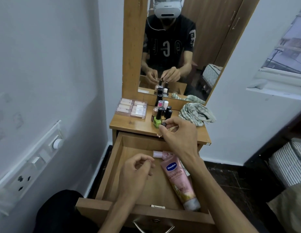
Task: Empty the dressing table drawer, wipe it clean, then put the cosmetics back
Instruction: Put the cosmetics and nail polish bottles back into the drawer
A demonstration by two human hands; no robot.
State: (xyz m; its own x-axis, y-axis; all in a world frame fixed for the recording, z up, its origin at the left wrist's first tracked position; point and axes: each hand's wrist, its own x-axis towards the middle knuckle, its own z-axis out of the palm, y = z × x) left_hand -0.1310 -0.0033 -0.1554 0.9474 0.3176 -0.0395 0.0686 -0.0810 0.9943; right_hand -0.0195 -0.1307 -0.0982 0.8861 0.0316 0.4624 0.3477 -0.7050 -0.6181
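Observation:
The wooden drawer (112, 165) is pulled wide open under the dressing table top (129, 125). In it lies a pink Vaseline tube (178, 179) with a small white-capped bottle (157, 154) at its far end. My right hand (178, 133) pinches a small clear bottle with a dark cap (164, 125) at the table's front edge. My left hand (136, 170) hovers over the drawer, fingers loosely curled, holding nothing. Several nail polish bottles (160, 113), one green (156, 121), stand on the top.
A clear case of cosmetics (132, 108) sits at the top's back left. A checked cloth (196, 113) is bunched at the back right. The mirror (180, 47) rises behind. A wall with a switch panel (35, 162) is on the left, striped bedding (289, 163) on the right.

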